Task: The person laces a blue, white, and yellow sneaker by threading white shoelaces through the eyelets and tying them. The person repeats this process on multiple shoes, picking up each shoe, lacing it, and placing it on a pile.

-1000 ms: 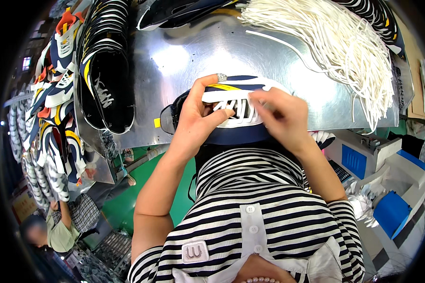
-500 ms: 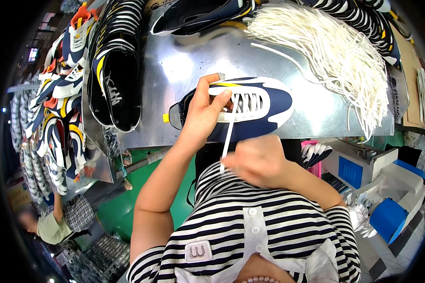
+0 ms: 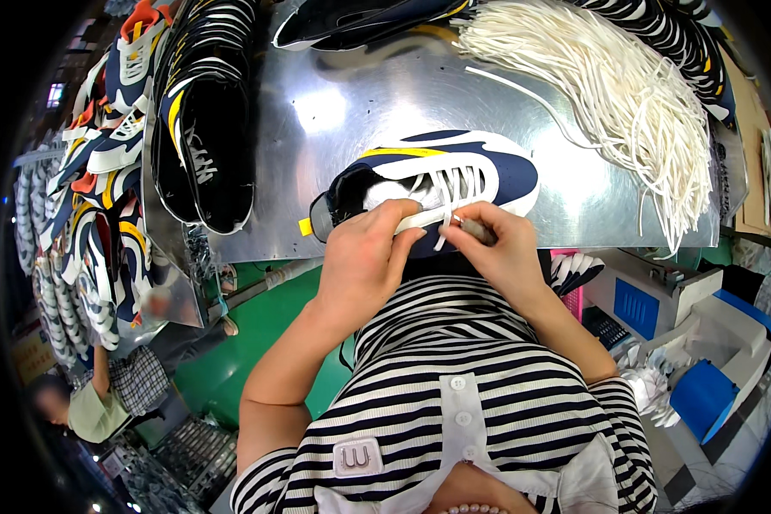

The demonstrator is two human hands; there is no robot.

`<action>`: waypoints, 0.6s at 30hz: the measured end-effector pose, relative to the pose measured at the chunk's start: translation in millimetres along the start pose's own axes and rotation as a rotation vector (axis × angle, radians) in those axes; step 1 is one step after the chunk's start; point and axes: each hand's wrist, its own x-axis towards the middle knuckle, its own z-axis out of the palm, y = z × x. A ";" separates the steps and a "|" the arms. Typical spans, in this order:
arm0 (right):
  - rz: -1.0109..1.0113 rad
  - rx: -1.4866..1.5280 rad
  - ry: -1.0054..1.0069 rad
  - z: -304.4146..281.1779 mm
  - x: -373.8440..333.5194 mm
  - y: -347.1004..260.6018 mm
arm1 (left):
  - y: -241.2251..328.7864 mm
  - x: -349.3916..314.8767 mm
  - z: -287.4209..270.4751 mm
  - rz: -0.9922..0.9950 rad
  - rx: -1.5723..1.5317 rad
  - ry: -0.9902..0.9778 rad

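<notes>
Head view: a metal table (image 3: 291, 158) spreads out beyond both hands. On it, past the right hand and off to its right, lies a thick bundle of white laces (image 3: 600, 111); well to the left of the left hand runs a row of nested dark uppers (image 3: 207, 94). The navy and white shoe (image 3: 512, 163) rests right at the hands, heel by the left one and toe past the right one, close to the table's near edge.

The left hand (image 3: 360, 265) is nearly closed, thumb and forefinger pinching the near white eyelet strip (image 3: 409, 224). The right hand (image 3: 501, 253) has its thumb and forefinger brought together beside that strip, apparently on a white lace (image 3: 439, 243) whose end dangles just left of the fingertips; whether it grips firmly I cannot tell.

If the right pinch is too loose, the short end could slip away or miss its hole. A hard tug might drag the shoe over the near edge should the left hand ease off, and a twisted lace could lie unevenly.
</notes>
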 end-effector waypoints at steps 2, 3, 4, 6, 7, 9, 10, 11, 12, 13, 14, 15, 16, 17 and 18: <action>0.000 0.166 0.021 6.9 2.8 -0.4 | -1.1 1.8 -0.4 0.001 -0.009 0.003; -0.001 0.249 0.032 8.4 3.4 -0.1 | -1.7 2.3 -1.4 -0.026 -0.025 -0.002; -0.006 0.313 0.031 7.6 3.3 -2.7 | -2.8 1.9 -1.5 -0.027 -0.037 0.003; -0.016 0.441 0.027 1.3 3.3 -15.6 | -4.5 1.8 -1.8 -0.031 -0.062 0.015; -0.033 0.356 0.025 -4.9 7.7 -23.0 | -3.5 3.7 -2.7 -0.034 -0.080 0.000; -0.126 0.320 0.051 1.3 20.9 -12.7 | 4.3 5.2 -5.4 -0.062 -0.065 -0.059; -0.176 0.303 0.059 5.4 25.1 -9.6 | 7.2 6.0 -5.8 -0.078 -0.055 -0.085; -0.167 0.338 0.075 7.3 24.9 -11.4 | 4.5 6.6 -0.8 -0.062 -0.027 -0.061; -0.180 0.344 0.073 6.7 27.2 -10.4 | 5.2 9.3 0.7 -0.092 0.013 -0.061; -0.185 0.351 0.068 8.0 29.2 -6.5 | 5.2 9.7 2.6 -0.129 0.051 -0.067; -0.189 0.359 0.064 8.6 30.3 -4.3 | 5.3 9.3 4.4 -0.165 0.089 -0.073; -0.228 0.372 0.068 9.0 27.6 -5.0 | 3.9 7.8 7.2 -0.121 0.082 -0.012; -0.268 0.383 0.076 9.1 22.6 -7.4 | 2.5 7.1 8.6 -0.114 0.084 0.011; -0.308 0.395 0.084 8.7 17.1 -9.5 | 1.6 6.1 9.6 -0.106 0.086 0.033; -0.269 0.319 0.030 4.4 9.9 -8.7 | 1.3 6.0 10.0 -0.097 0.087 0.054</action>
